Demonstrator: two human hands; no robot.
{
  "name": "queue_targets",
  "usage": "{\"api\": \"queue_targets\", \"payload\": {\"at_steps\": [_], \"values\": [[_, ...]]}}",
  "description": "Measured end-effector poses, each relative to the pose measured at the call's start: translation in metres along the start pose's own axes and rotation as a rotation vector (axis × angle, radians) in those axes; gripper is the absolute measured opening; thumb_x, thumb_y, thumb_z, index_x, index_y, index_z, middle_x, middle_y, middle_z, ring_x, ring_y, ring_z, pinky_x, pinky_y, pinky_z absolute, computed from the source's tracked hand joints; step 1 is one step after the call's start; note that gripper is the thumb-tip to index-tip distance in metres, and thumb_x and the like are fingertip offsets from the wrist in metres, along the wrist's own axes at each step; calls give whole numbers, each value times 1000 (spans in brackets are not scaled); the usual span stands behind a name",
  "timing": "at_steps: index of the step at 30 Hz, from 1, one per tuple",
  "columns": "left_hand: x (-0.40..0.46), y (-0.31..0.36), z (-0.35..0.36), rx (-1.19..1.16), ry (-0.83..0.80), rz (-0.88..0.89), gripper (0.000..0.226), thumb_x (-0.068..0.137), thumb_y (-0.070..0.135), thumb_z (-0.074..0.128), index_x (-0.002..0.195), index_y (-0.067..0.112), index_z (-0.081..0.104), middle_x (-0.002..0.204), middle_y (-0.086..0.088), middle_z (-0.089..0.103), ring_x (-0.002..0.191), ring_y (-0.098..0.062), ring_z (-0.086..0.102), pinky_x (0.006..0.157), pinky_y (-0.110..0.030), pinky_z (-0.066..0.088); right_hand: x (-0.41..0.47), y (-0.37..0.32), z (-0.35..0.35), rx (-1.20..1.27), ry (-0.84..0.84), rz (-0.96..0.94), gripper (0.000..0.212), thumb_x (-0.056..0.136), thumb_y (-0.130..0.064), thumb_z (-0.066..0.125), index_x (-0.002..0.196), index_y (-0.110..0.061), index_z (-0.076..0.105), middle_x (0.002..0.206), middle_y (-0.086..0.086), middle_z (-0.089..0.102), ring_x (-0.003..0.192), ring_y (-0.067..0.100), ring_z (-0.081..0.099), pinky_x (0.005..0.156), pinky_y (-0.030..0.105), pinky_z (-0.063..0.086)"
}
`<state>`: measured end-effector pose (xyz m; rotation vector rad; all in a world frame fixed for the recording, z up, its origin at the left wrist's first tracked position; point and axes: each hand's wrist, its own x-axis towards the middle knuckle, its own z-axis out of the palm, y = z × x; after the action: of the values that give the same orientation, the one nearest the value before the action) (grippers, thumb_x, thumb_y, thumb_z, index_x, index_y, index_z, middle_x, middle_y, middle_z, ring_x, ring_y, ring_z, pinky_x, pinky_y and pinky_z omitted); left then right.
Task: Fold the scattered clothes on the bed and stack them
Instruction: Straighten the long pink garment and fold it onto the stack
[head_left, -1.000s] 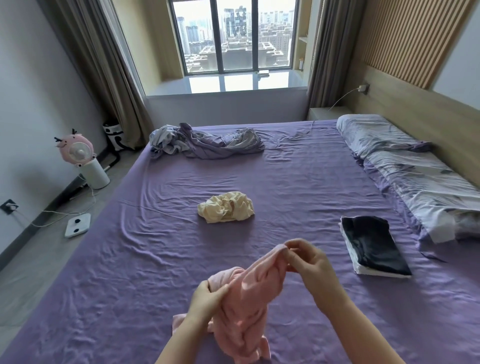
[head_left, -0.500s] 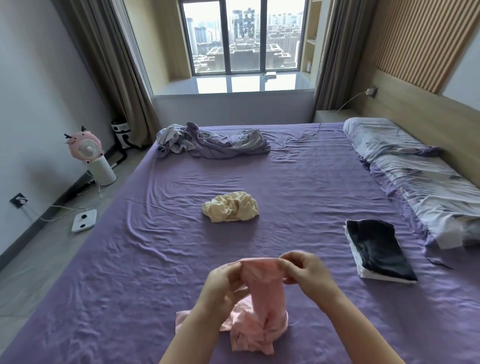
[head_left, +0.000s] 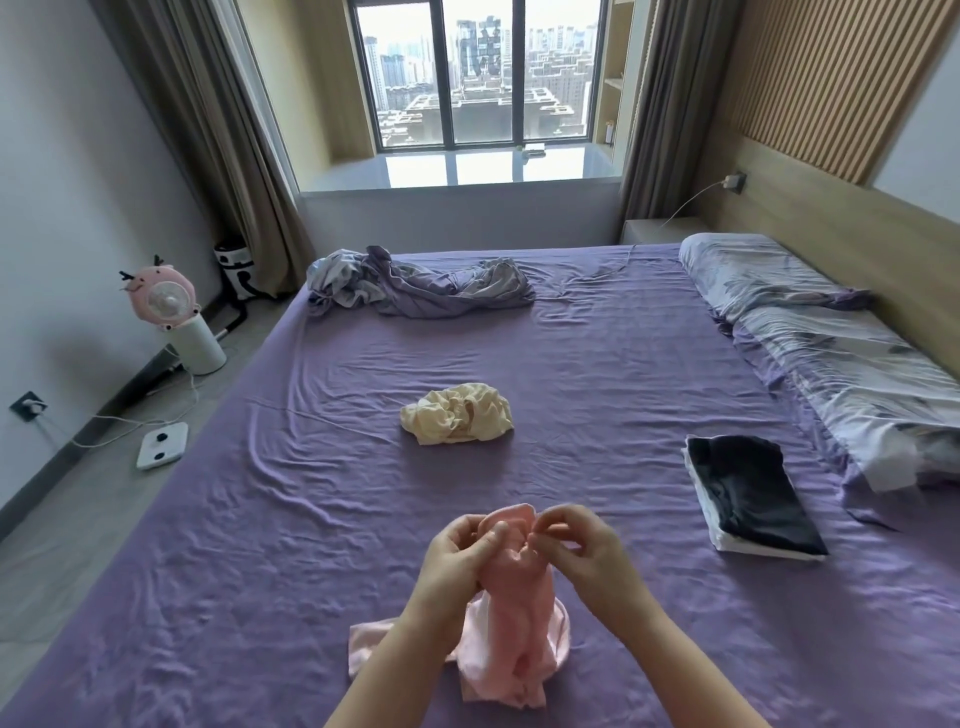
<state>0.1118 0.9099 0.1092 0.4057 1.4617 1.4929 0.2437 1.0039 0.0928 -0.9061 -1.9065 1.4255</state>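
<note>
I hold the pink garment (head_left: 511, 613) up over the near part of the bed (head_left: 597, 364), its lower end bunched on the purple sheet. My left hand (head_left: 457, 551) has its grip curled round the bunched top from the left; my right hand (head_left: 582, 545) pinches the top edge from the right. A crumpled cream garment (head_left: 457, 413) lies further up the bed, mid-sheet. To the right, near the pillows (head_left: 831, 353), sits a folded stack (head_left: 753, 504), black on top of white.
</note>
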Motion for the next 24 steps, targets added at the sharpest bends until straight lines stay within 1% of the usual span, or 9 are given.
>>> {"api": "queue_targets", "payload": {"at_steps": [3, 5, 9, 13, 15, 17, 19, 22, 24], "values": [[-1, -2, 1, -12, -21, 25, 25, 82, 12, 67, 100, -5, 62, 88, -11, 73, 76, -15, 68, 61, -22, 52, -2, 0, 11, -41, 85, 79, 6, 78, -26, 75, 79, -26, 68, 86, -2, 67, 74, 2, 64, 67, 19, 49], [-1, -2, 1, -40, -9, 27, 17, 87, 9, 62, 99, -4, 60, 85, -11, 73, 74, -15, 69, 57, -22, 52, -3, 2, 12, -114, 76, 123, 12, 75, -32, 77, 81, -25, 69, 87, -4, 65, 76, 3, 62, 67, 14, 47], [0, -3, -2, -140, 37, 25, 8, 92, 9, 56, 91, 4, 61, 74, -8, 71, 63, -15, 68, 50, -24, 52, -5, 4, 11, -327, -52, 54, 13, 73, -20, 77, 84, -23, 70, 85, -8, 60, 72, 1, 56, 68, 9, 41], [8, -5, -10, -87, 227, 125, 3, 87, 11, 63, 84, 10, 65, 70, -2, 63, 65, -13, 57, 59, -27, 46, -2, 1, 1, -449, -22, 22, 3, 79, -17, 72, 77, -20, 70, 80, -10, 58, 71, 0, 54, 67, 7, 39], [10, -4, -15, -6, 234, 171, 3, 86, 11, 65, 82, 11, 66, 68, 1, 64, 67, -14, 57, 59, -24, 46, 0, -3, -5, -330, 1, 10, 8, 79, -14, 73, 76, -20, 70, 83, -9, 59, 79, 6, 58, 71, 10, 44], [10, -4, -19, 173, 228, 243, 5, 84, 10, 68, 82, 13, 66, 69, 2, 67, 70, -15, 60, 59, -17, 48, 0, -11, -9, -111, -19, 0, 13, 78, -10, 74, 75, -21, 69, 89, -5, 59, 88, 14, 62, 81, 25, 51], [7, -6, -20, 430, 255, 371, 12, 81, 14, 73, 84, 21, 64, 81, 5, 68, 81, -13, 62, 68, -18, 48, -1, -20, -9, 15, -54, -28, 15, 78, -10, 74, 76, -24, 70, 95, -2, 59, 94, 15, 62, 87, 36, 51], [-5, -3, -16, 631, 226, 652, 15, 76, 38, 76, 83, 29, 66, 88, 12, 64, 92, -8, 57, 79, -21, 44, 0, -32, -8, 129, -87, -56, 15, 80, -11, 71, 77, -26, 71, 95, 1, 62, 92, 10, 62, 84, 27, 51], [-12, 1, -8, 657, 128, 704, 18, 75, 49, 71, 83, 33, 68, 87, 15, 65, 91, -8, 59, 78, -20, 45, 3, -38, -9, 242, -117, -61, 11, 84, -9, 67, 83, -20, 68, 88, 3, 65, 86, 11, 62, 79, 25, 51]]}}
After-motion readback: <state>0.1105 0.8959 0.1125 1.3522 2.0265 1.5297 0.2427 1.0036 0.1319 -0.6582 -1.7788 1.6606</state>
